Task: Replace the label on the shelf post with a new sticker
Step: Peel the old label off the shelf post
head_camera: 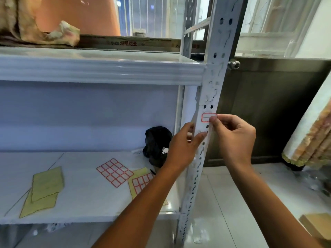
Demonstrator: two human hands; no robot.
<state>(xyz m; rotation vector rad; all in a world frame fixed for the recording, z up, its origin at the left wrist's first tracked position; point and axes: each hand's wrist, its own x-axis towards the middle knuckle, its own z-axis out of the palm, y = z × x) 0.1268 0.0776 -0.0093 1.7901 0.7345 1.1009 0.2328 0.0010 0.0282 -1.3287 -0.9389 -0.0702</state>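
A white perforated shelf post (pixel 214 74) runs down the middle of the view. On it sits a small red-bordered label (pixel 206 117). My right hand (pixel 234 138) pinches the label's right edge between thumb and forefinger. My left hand (pixel 184 149) rests on the post just below the label, fingers flat against it and holding nothing that I can see. Two sheets of red-bordered stickers (pixel 115 172) (pixel 142 181) lie on the white shelf board (pixel 86 199) to the left.
Yellow backing papers (pixel 47 183) lie on the shelf's left side. A crumpled black bag (pixel 156 145) sits at the back by the post. Cloth and a board rest on the upper shelf (pixel 100 68). A rolled mat (pixel 311 133) leans at right over tiled floor.
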